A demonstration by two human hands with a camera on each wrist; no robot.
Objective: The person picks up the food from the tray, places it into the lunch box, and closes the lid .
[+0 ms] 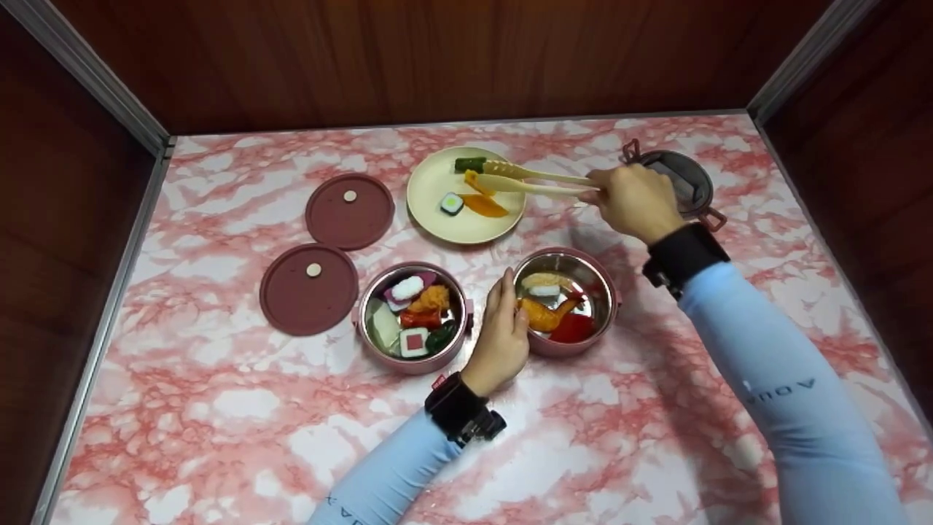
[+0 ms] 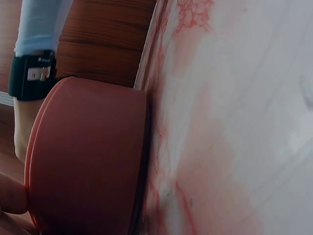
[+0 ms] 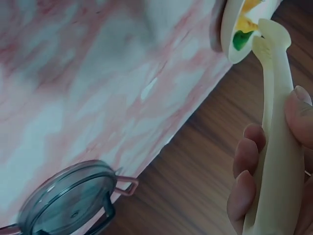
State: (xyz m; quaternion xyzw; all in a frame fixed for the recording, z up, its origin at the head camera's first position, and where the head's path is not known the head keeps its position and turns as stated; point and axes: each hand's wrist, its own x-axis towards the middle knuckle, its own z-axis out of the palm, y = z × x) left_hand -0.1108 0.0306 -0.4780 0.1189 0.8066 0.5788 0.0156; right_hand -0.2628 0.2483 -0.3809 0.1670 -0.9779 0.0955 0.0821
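Observation:
My right hand (image 1: 635,200) grips cream plastic tongs (image 1: 506,184), fingers wrapped round both arms in the right wrist view. The tong tips are slightly apart over a pale yellow plate (image 1: 426,222), close to a yellow-orange food piece (image 1: 472,179) and a dark green piece (image 1: 469,165). A small sushi roll (image 1: 451,204) and a flat orange slice (image 1: 487,207) also lie on the plate. My left hand (image 1: 501,343) rests with extended fingers against the left side of a round pink steel-lined bowl (image 1: 561,348). Inside that bowl are a toy fried shrimp (image 1: 538,315) and a red piece (image 1: 572,329).
Left of my left hand stands a second pink bowl (image 1: 419,364), filled with several food pieces. Two maroon lids (image 1: 350,222) (image 1: 306,302) lie farther left. A clear grey lid with pink clips (image 1: 689,179) sits at the back right, beyond my right wrist. Wooden walls (image 1: 466,58) enclose the table.

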